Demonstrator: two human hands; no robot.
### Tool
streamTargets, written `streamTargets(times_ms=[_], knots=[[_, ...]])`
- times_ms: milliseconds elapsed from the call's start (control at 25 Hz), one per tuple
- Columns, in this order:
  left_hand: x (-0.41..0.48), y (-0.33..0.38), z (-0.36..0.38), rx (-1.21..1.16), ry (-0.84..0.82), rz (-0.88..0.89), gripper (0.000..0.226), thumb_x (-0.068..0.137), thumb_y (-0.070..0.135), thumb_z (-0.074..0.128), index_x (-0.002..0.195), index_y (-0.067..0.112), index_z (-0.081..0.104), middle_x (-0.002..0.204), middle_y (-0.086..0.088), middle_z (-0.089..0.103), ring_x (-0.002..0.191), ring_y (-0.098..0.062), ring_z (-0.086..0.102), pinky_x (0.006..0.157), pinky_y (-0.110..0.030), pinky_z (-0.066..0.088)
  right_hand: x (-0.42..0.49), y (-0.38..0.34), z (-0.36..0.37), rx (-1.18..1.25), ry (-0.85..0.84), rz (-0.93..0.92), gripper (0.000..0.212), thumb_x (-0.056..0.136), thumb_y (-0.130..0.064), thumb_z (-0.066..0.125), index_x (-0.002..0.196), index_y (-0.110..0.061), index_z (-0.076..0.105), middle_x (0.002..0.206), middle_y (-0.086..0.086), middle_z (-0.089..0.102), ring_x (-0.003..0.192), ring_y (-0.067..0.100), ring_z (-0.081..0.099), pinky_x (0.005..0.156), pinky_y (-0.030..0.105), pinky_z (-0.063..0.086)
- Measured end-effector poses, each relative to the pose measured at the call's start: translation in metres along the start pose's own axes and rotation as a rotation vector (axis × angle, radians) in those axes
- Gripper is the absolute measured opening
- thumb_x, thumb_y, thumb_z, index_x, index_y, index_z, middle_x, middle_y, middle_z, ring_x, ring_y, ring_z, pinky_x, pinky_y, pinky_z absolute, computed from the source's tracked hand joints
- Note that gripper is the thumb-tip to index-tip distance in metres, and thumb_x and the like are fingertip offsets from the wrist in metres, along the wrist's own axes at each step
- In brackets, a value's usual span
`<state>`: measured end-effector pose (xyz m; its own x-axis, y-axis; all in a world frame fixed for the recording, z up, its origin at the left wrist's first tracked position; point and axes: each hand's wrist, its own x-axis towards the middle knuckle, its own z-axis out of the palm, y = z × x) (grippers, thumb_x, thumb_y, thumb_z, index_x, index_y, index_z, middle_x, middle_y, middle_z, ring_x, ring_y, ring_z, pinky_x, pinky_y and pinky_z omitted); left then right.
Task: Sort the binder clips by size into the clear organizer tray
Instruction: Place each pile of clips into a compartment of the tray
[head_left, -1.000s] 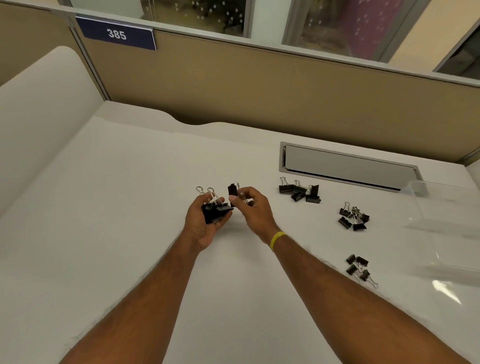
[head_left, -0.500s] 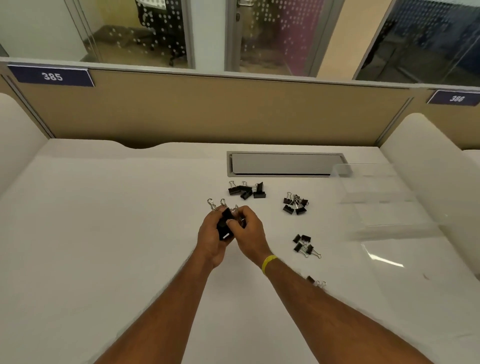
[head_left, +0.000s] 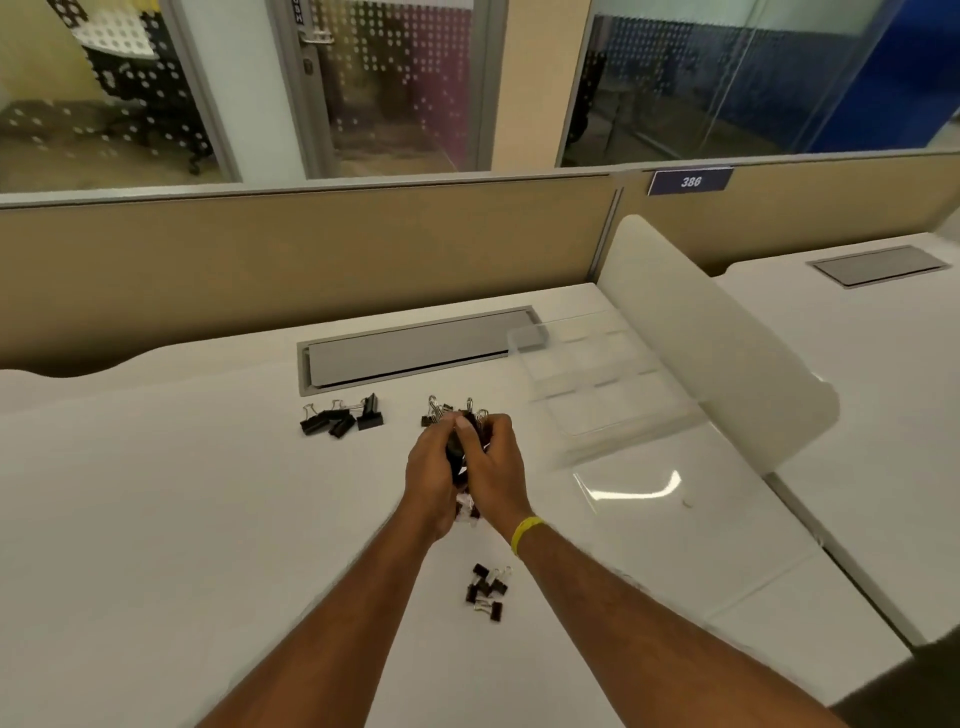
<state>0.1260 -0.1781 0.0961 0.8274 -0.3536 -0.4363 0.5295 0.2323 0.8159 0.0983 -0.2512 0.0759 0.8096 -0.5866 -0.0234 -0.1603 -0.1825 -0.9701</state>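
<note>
Both hands have travelled to the right across the desk (head_left: 156, 519) since half a second ago, away from the big clips and toward the tray. Our left hand (head_left: 428, 480) and right hand (head_left: 496, 467) now press together, fingers curled round a bunch of black binder clips (head_left: 459, 451). How many are in the bunch we cannot tell, as the fingers hide most of them.

We count three more groups on the desk. At 10 o'clock from the hands lie about four big clips (head_left: 340, 420), touching one another. At 12 o'clock, just behind the fingertips, a heap (head_left: 435, 411) shows only its wire handles. At 6 o'clock, between our forearms, sit four or five small clips (head_left: 487, 592).

One clear tray (head_left: 597, 374) stands at 2 o'clock, near the hands, beside the white divider (head_left: 717, 353). Its compartments are blurred, and we cannot make out anything in them. One yellow band (head_left: 524, 535) circles our right wrist.
</note>
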Motion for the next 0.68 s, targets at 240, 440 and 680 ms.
streamTargets(times_ms=[240,440,680], knots=[[0.043,0.009,0.090,-0.073,0.008,-0.098,0.037,0.101,0.030,0.037,0.109,0.009,0.067,0.101,-0.013,0.072,0.095,-0.023,0.067,0.070,-0.036,0.053,0.078,0.010,-0.067,-0.066,0.053,0.010,0.034,0.091,-0.053,0.050,0.109,-0.027,0.060,0.106,-0.002,0.064,0.099,0.014,0.062,0.087,0.032,0.053],[0.103,0.021,0.153,0.066,0.040,-0.090,0.027,0.103,0.025,0.037,0.112,0.011,0.058,0.095,-0.009,0.067,0.089,-0.021,0.064,0.070,-0.034,0.053,0.158,0.006,-0.100,-0.061,0.037,0.110,0.036,0.095,-0.045,0.051,0.108,-0.014,0.064,0.104,0.006,0.070,0.096,0.021,0.066,0.083,0.033,0.053],[0.173,0.022,0.186,0.155,0.029,-0.177,0.032,0.104,0.029,0.034,0.110,0.008,0.058,0.097,-0.013,0.065,0.093,-0.027,0.064,0.076,-0.041,0.056,0.236,0.017,-0.113,-0.212,-0.043,0.181,0.029,0.096,-0.040,0.050,0.104,-0.014,0.062,0.105,0.007,0.067,0.095,0.024,0.063,0.086,0.034,0.052]])
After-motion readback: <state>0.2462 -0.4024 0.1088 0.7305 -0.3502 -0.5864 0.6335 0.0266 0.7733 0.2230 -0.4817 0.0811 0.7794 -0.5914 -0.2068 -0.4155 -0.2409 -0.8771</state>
